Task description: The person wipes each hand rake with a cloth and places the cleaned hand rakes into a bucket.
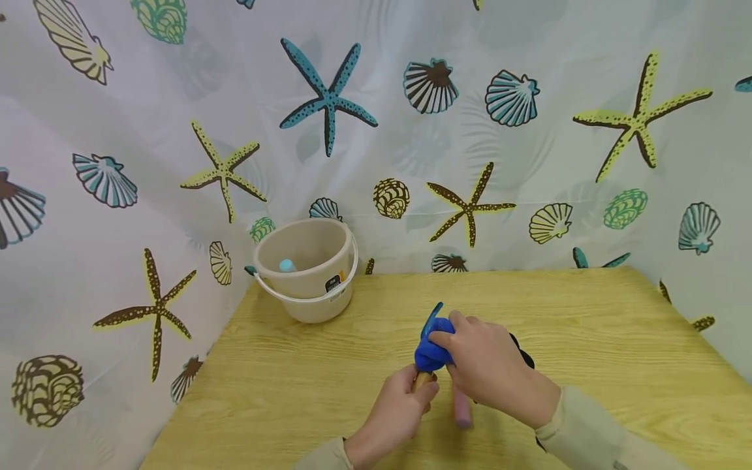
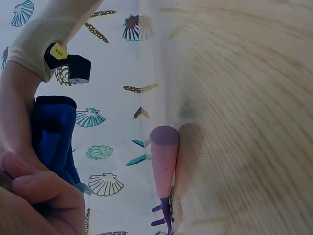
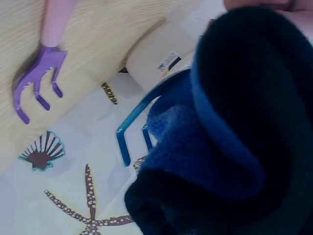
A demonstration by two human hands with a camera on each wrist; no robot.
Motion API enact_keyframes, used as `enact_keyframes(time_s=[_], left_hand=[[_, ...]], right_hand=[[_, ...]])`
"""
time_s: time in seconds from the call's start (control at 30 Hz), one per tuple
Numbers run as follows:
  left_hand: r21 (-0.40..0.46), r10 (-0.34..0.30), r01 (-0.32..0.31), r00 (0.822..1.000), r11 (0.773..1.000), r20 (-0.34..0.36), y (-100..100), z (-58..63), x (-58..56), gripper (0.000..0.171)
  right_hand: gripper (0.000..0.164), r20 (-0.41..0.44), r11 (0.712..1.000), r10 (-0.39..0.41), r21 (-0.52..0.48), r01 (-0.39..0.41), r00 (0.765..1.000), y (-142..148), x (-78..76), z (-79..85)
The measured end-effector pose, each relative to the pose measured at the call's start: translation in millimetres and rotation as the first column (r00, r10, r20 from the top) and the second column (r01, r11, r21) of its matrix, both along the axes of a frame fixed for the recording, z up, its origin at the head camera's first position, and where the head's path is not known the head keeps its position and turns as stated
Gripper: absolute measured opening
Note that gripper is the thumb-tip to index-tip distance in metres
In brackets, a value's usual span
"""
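My left hand [image 1: 396, 408] grips the tan handle [image 1: 422, 378] of a small blue hand rake [image 3: 128, 127]. Bunched around the rake's head is a blue cloth [image 1: 433, 349] with dark edges, which my right hand [image 1: 490, 365] holds from above. Bent blue tines stick out past the cloth in the right wrist view; the rest of the head is hidden. Below my hands, on the wooden table, lies a second hand rake [image 3: 41, 81] with purple tines and a pink handle [image 1: 461, 408].
A cream bucket [image 1: 317, 294] with a white handle stands at the table's back left, a light-blue rounded end [image 1: 286, 266] showing inside it. A curtain [image 1: 376, 143] printed with shells and starfish hangs behind the wooden table [image 1: 282, 391]. Something black [image 1: 521, 351] shows behind my right hand.
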State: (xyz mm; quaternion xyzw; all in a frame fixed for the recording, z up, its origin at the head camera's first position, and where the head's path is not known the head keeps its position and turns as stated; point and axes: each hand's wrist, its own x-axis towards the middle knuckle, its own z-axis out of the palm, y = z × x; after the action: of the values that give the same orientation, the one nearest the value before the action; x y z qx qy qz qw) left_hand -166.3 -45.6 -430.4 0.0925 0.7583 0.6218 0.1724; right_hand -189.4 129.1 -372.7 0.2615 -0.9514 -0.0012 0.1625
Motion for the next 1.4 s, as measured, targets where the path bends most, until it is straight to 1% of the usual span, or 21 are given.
enact_keyframes(time_s=[0.2,0.3,0.4,0.5,0.53,0.63,0.8,0.87,0.97,1.07,1.2,1.3,1.4], left_hand=[[-0.028,-0.043,0.042,0.997,0.999,-0.057,2,-0.6,1.0,0.013],[-0.042,-0.059,0.057,0.996,0.998,-0.062,2,-0.3,2.2,0.013],[-0.057,-0.071,0.067,0.996,0.996,-0.061,3,-0.6,3.1,0.014],[-0.066,-0.073,0.07,0.996,0.995,-0.056,4,-1.2,3.6,0.014],[-0.063,-0.071,0.068,0.996,0.996,-0.047,4,-1.2,3.6,0.014],[-0.049,-0.051,0.05,0.998,0.998,-0.021,3,-0.3,4.2,0.014],[-0.01,0.001,-0.001,1.0,1.0,-0.025,2,3.0,2.8,0.016],[0.024,0.004,-0.004,1.0,1.0,-0.003,1,4.6,1.3,0.015],[0.077,-0.006,0.001,0.998,0.997,0.06,0,6.7,-0.4,0.015],[0.118,0.008,-0.018,0.996,0.993,0.091,0,6.8,-0.8,0.016],[0.141,0.025,-0.037,0.996,0.989,0.085,0,6.1,0.9,0.017],[0.133,0.002,-0.012,0.997,0.991,0.074,-1,5.7,2.6,0.016],[0.132,-0.025,0.015,0.997,0.991,0.076,0,5.9,3.4,0.015]], right_hand=[[0.034,-0.09,1.0,-0.013,-0.006,0.013,0.996,0,-5.1,-3.4],[0.028,-0.142,1.0,-0.017,0.006,0.018,0.99,0,-8.9,-4.8],[0.022,-0.192,0.999,-0.034,0.033,0.041,0.981,0,-12.0,-5.9],[0.021,-0.21,0.997,-0.041,0.054,0.054,0.977,1,-13.8,-6.8],[0.021,-0.205,0.997,-0.038,0.058,0.051,0.978,1,-14.0,-6.9],[0.023,-0.153,0.998,-0.022,0.047,0.03,0.988,3,-12.3,-4.2],[0.031,-0.047,1.0,0.021,-0.008,-0.022,0.999,8,-2.9,1.9],[0.034,-0.018,0.999,0.034,-0.02,-0.035,0.999,10,1.7,2.3],[0.034,0.014,0.999,0.026,-0.026,-0.026,1.0,15,7.1,1.9],[0.032,0.03,1.0,-0.013,-0.017,0.014,0.999,21,8.3,-0.2],[0.03,0.036,0.999,-0.031,-0.031,0.032,0.999,27,6.6,-5.0],[0.032,0.026,0.997,0.006,-0.075,-0.004,1.0,23,7.5,-6.0],[0.032,-0.018,0.993,0.051,-0.102,-0.052,0.999,16,10.8,-4.1]])
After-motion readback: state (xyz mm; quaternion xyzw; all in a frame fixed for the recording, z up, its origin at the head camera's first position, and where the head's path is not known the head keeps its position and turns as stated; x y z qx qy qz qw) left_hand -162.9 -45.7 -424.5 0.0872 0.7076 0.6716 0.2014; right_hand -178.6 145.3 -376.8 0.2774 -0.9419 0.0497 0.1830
